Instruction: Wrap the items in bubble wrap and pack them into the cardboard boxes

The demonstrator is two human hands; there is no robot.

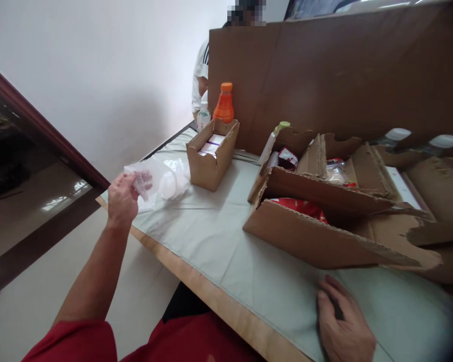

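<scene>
My left hand (124, 197) is closed on a thin, translucent plastic bag (140, 173) above the table's left end. The bag's far part spreads toward a bunch of crumpled clear plastic (173, 182) lying on the cloth. Beside that plastic stands a small cardboard box (207, 168) with white packets (212, 145) inside. My right hand (343, 322) rests on the pale green tablecloth (226, 226) near the front edge, fingers stretched out and holding nothing. Just beyond its fingertips is the front wall of a cardboard bin (305, 236) with a red package (300, 207) in it.
An orange bottle (224, 105) and a clear bottle (203, 118) stand behind the small box. Several cardboard compartments with goods fill the right side. A tall brown cardboard panel (335, 75) closes off the back. Behind it, a person in a white sleeve (200, 68) partly shows.
</scene>
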